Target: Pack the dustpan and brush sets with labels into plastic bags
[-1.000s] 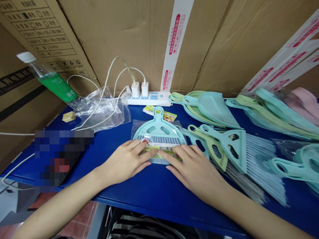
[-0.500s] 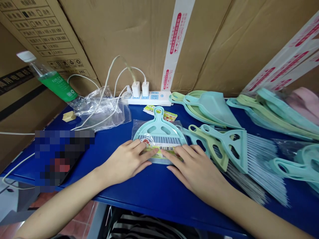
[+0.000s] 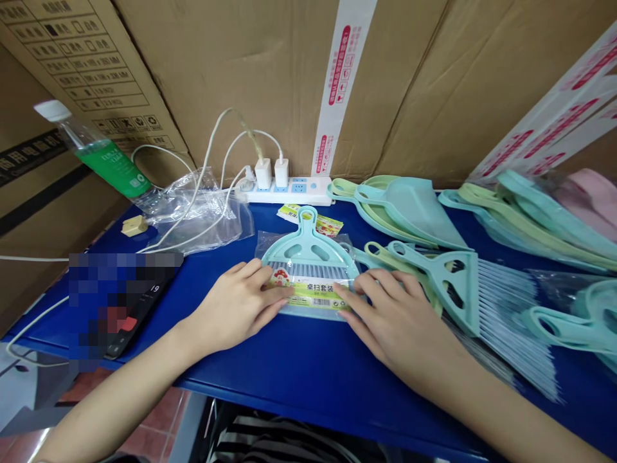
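A mint-green dustpan and brush set [image 3: 308, 252] lies flat on the blue table in a clear bag, handle pointing away from me. Across the bag's near part runs a printed label card [image 3: 315, 290], green and white with a red mushroom. My left hand [image 3: 243, 299] is closed on the left edge of the set, its thumb and index finger lying by the label. Gripping the right edge, my right hand [image 3: 390, 312] has its index finger on the label's right end. The undersides of the fingers are hidden.
Loose brushes [image 3: 457, 283] lie to the right, with dustpans [image 3: 409, 199] behind them and bagged sets [image 3: 569, 321] farther right. A power strip [image 3: 294, 190], crumpled plastic bags [image 3: 197, 215], a bottle [image 3: 108, 161] and a phone [image 3: 139, 308] are at the back and left. Cardboard boxes [image 3: 255, 64] stand behind.
My hands have moved apart, from the middle of the label towards the set's two sides. More of the label shows now. The set itself stays in place.
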Motion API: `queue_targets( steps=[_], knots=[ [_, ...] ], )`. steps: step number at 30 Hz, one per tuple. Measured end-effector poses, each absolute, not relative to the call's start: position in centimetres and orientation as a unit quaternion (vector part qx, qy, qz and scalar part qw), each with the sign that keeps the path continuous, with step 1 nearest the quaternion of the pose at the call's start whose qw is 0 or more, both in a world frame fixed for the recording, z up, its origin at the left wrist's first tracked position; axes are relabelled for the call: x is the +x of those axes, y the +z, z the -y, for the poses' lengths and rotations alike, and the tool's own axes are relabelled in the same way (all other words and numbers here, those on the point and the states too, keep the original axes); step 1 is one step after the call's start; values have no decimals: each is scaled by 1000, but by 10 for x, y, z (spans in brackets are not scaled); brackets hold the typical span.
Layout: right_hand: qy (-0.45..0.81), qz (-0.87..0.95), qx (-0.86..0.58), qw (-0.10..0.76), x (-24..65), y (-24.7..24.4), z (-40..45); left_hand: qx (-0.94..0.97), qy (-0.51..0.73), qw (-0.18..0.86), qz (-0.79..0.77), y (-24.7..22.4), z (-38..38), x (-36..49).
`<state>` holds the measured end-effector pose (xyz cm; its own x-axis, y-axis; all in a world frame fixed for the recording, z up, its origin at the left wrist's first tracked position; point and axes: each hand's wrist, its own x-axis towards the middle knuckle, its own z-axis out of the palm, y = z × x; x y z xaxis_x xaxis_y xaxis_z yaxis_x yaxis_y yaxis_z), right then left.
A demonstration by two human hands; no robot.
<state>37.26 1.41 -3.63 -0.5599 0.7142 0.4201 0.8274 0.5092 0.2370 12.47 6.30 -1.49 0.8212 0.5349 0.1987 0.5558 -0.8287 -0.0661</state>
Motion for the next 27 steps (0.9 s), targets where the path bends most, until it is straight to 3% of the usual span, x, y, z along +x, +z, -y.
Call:
queue_targets(
  steps=[27],
  knots=[
    [-206,868,-435,123,372,-36,-7,-944,-70,-16,321,-5,-70,115]
  ],
)
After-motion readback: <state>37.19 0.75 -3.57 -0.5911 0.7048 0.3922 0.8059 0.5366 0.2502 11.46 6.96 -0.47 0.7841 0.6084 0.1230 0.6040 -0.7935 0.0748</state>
